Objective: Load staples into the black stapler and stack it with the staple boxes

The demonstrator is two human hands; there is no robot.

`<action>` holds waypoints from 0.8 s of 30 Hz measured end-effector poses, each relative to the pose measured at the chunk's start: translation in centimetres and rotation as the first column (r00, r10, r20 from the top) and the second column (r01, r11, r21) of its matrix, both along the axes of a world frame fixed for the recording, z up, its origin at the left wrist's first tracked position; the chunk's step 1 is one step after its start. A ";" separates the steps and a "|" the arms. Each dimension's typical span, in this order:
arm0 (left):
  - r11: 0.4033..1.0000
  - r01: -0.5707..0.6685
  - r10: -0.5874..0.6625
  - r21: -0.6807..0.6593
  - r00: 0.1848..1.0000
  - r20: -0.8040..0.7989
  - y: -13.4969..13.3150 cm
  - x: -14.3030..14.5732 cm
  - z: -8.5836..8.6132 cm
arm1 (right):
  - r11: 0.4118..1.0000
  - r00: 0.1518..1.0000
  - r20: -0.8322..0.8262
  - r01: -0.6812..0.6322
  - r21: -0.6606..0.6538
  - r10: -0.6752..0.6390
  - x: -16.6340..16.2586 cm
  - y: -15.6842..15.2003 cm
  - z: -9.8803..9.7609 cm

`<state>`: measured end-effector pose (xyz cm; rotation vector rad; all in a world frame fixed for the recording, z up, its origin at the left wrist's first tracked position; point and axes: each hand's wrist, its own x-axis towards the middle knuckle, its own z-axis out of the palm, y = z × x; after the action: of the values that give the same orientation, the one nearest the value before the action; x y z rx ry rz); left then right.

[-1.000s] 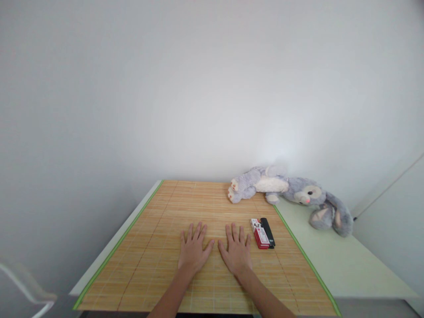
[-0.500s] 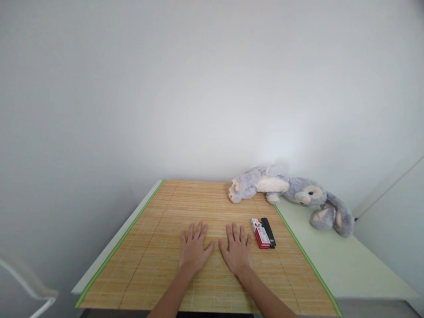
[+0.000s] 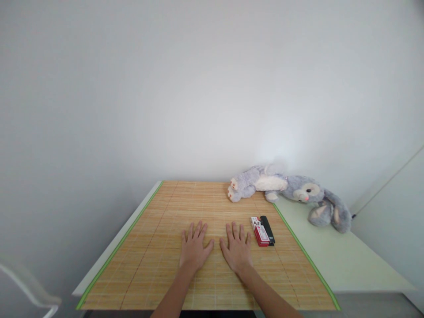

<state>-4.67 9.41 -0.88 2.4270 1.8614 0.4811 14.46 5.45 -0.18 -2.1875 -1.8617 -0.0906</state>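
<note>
My left hand lies flat, palm down, fingers spread, on a bamboo mat with green edging. Beside it my right hand rests the same way, holding nothing. Just right of my right hand lie a red and white box and a black bar-shaped object, side by side and touching. Neither hand touches them.
A grey and white plush rabbit lies on its side at the table's back right, partly on the mat, partly on the pale table top. A white wall stands close behind. A clear curved chair part shows at the lower left.
Both hands stay flat on the mat. Only the view has shifted slightly.
</note>
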 end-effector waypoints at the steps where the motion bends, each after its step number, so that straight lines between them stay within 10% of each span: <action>1: 1.000 0.000 0.000 -0.001 1.000 0.004 0.0 0.0 0.0 | 1.000 1.000 -0.001 -0.005 0.000 0.005 0.0 0.0 0.1; 11: 1.000 0.007 -0.007 0.007 0.999 0.048 -0.3 0.1 0.2 | 0.999 0.998 -0.059 -0.038 0.014 0.039 0.1 0.0 0.5; 17: 0.999 0.014 0.009 -0.042 0.871 0.492 -0.6 0.6 1.1 | 0.991 0.956 -0.266 -0.102 0.090 0.123 0.5 0.1 0.4; 24: 0.985 0.092 0.047 -0.148 0.677 0.735 -3.5 12.1 1.3 | 0.899 0.861 -0.405 -0.123 0.421 0.308 8.2 0.3 4.6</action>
<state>7.47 5.94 0.44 1.7175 1.4176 1.0560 22.66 5.76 4.42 -1.5502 -1.6344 0.1013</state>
